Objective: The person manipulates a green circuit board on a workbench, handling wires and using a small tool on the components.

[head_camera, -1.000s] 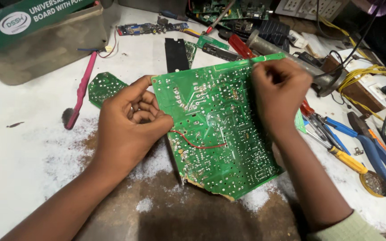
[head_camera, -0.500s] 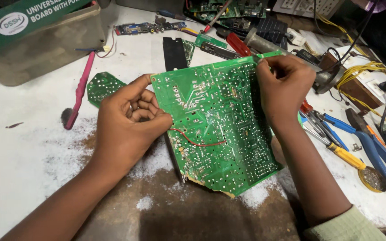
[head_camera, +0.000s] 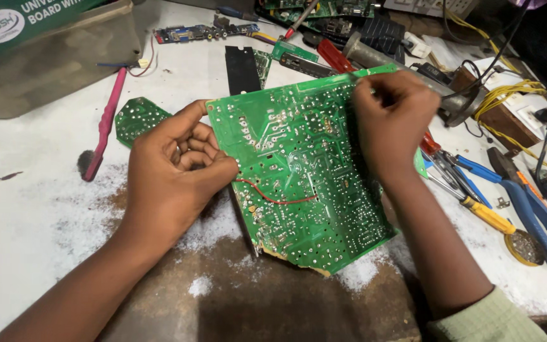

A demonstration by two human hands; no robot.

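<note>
Board: one large green circuit board (head_camera: pixel 299 171), solder side up, held tilted above the worn white bench (head_camera: pixel 26 228) between both hands; one red wire (head_camera: pixel 273 197) looped across its lower half.
Left hand: left hand (head_camera: pixel 175 174) closed on the board's left edge, thumb along the top corner, fingers curled underneath.
Right hand: right hand (head_camera: pixel 392 123) closed on the upper right edge, fingertips pinched at the rim, palm covering part of the right side.
Board against grip: spans the gap between the two hands, lower corner hanging free toward the viewer.
Small board: one rounded green piece (head_camera: pixel 137 117) flat on the bench, just behind the left hand.
Brush: one pink-handled brush (head_camera: pixel 104 123) left of it.
Pliers: two blue-handled pairs (head_camera: pixel 527 199) right of the right forearm; exact number of the other tools there unclear.
Box: one grey box (head_camera: pixel 52 60) at far left.
</note>
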